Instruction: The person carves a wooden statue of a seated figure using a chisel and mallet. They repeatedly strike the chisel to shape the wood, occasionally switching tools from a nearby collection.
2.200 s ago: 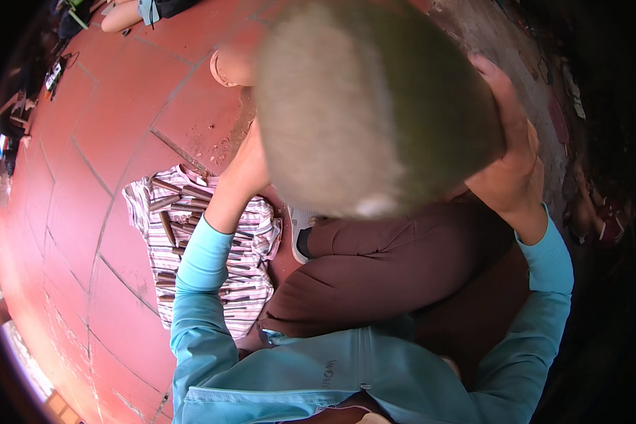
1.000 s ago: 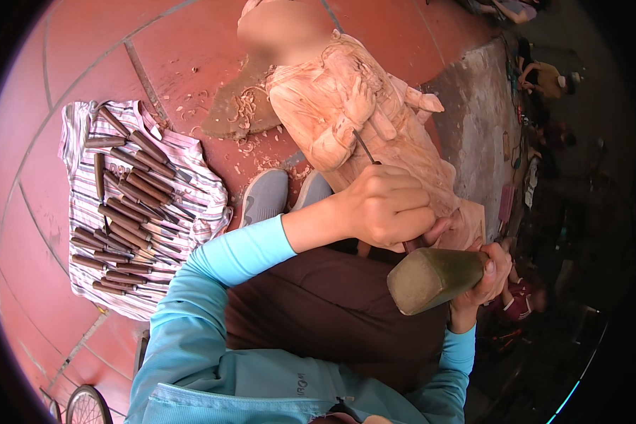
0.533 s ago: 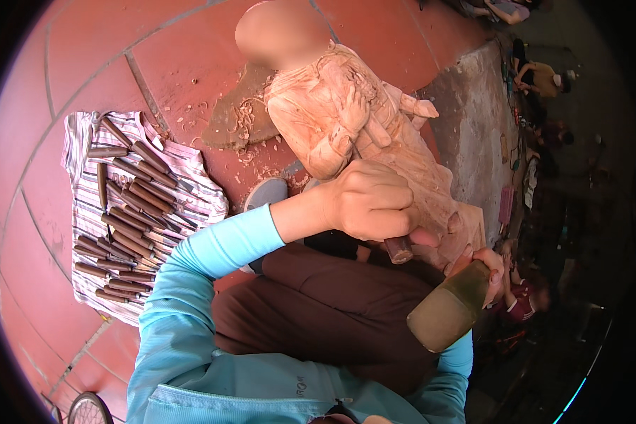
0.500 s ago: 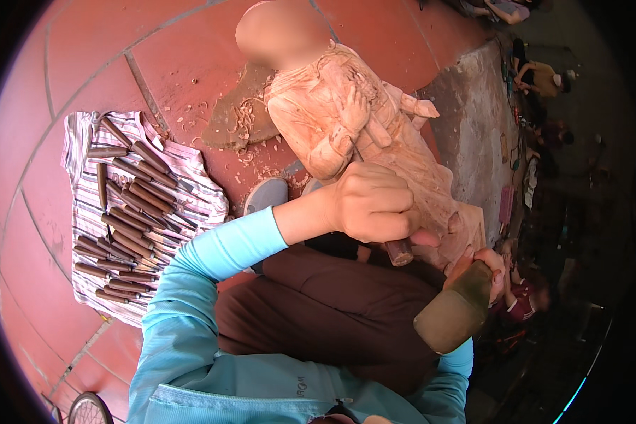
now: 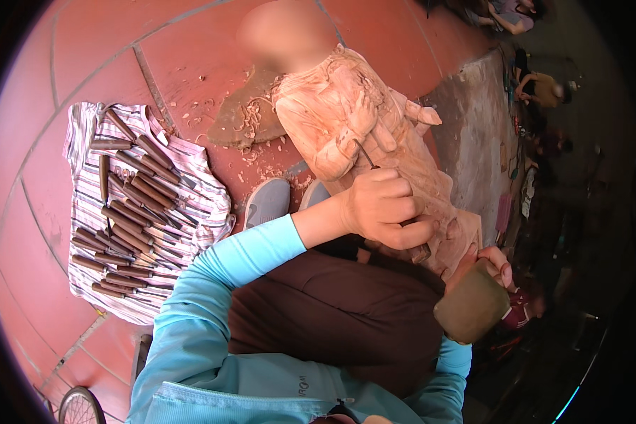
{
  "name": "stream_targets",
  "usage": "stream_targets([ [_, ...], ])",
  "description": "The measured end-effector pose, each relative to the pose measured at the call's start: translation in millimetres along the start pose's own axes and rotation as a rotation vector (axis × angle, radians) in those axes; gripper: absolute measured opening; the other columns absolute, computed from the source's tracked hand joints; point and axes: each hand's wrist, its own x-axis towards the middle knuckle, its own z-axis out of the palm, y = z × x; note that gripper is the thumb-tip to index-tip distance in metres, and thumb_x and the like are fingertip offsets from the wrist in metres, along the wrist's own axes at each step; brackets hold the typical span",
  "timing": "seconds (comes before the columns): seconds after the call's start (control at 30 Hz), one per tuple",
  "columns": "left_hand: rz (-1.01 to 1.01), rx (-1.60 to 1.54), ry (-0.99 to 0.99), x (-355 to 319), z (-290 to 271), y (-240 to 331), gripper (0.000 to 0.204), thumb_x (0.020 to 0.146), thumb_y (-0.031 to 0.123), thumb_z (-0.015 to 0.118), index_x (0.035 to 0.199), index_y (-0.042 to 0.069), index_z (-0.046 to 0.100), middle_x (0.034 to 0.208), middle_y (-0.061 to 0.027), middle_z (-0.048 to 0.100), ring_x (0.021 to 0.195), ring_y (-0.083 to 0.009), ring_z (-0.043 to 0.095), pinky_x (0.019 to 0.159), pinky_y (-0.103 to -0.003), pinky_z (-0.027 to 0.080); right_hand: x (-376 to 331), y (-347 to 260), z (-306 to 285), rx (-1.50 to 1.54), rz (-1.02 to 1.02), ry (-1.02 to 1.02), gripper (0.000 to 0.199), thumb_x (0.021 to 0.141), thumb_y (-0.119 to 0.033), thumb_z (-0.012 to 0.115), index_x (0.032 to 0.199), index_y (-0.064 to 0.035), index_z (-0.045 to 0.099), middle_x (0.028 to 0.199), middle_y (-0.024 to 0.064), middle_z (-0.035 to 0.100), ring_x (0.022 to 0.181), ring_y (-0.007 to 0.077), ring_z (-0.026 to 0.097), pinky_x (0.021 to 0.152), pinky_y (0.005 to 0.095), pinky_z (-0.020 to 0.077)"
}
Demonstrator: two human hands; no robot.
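Note:
My left hand (image 5: 387, 209) is closed around a carving gouge (image 5: 364, 150), its thin metal shank slanting up toward the statue's folded arm and its handle end showing below the fist. Under that hand leans a pale wooden statue (image 5: 346, 106) of a robed figure, tilted from upper left to lower right. Its head is blurred. Beside the base of the statue, my right hand (image 5: 496, 266) grips a mallet (image 5: 472, 304) with a rounded, dull olive-brown head that hides part of the fingers.
On the left, several wooden-handled chisels (image 5: 131, 219) lie across a striped shirt (image 5: 85, 283) on red tiles (image 5: 21, 148). Wood shavings (image 5: 251, 124) are scattered near a brown slab (image 5: 230, 116). My grey shoe (image 5: 268, 201) is below the statue. Other people (image 5: 544, 88) sit at far right.
My left hand has moved slightly right and turned, so the gouge's shank now shows. The mallet in my right hand has shifted up and right.

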Motion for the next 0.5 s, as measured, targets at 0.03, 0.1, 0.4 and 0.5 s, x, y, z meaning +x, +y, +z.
stream_targets([
  [0.03, -0.022, 0.019, -0.016, -2, 0, 1, 0.02, 0.08, 0.019, 0.067, 0.095, 0.006, 0.065, 0.075, -0.0016, 0.052, 0.053, -0.0137, 0.044, 0.046, -0.026, 0.031, 3, -3, -1, 0.016, 0.035, -0.003, 0.082, 0.079, 0.01, 0.065, 0.144, -0.0122, 0.02, 0.093, 0.0121, 0.055, 0.073, 0.0251, 0.053, 0.066, 0.0381, 0.0433],
  [0.1, -0.079, 0.026, -0.035, 1, 2, 6, 0.021, 0.08, 0.018, 0.065, 0.097, 0.006, 0.064, 0.076, -0.0014, 0.051, 0.054, -0.0136, 0.044, 0.045, -0.027, 0.031, 13, -12, -12, 0.021, 0.12, -0.026, 0.086, 0.08, 0.011, 0.064, 0.146, -0.009, 0.013, 0.092, 0.0112, 0.054, 0.075, 0.0231, 0.053, 0.069, 0.037, 0.0445],
  [0.4, -0.108, -0.15, -0.122, 12, -2, -4, 0.017, 0.084, 0.021, 0.062, 0.093, 0.007, 0.064, 0.075, -0.0024, 0.052, 0.055, -0.013, 0.045, 0.044, -0.025, 0.034, 27, -27, -12, 0.082, 0.329, 0.026, 0.015, 0.084, -0.003, 0.064, 0.091, -0.0047, 0.05, 0.082, 0.0001, 0.054, 0.076, 0.0177, 0.054, 0.109, 0.0384, 0.019],
  [0.5, -0.088, -0.171, -0.1, 7, -12, -7, 0.017, 0.081, 0.017, 0.066, 0.093, 0.007, 0.063, 0.072, -0.0026, 0.05, 0.054, -0.0129, 0.044, 0.043, -0.024, 0.032, 27, -29, -11, 0.088, 0.313, 0.027, 0.016, 0.084, -0.003, 0.064, 0.09, -0.0046, 0.05, 0.082, 0.0007, 0.054, 0.076, 0.0177, 0.054, 0.107, 0.038, 0.0223],
])
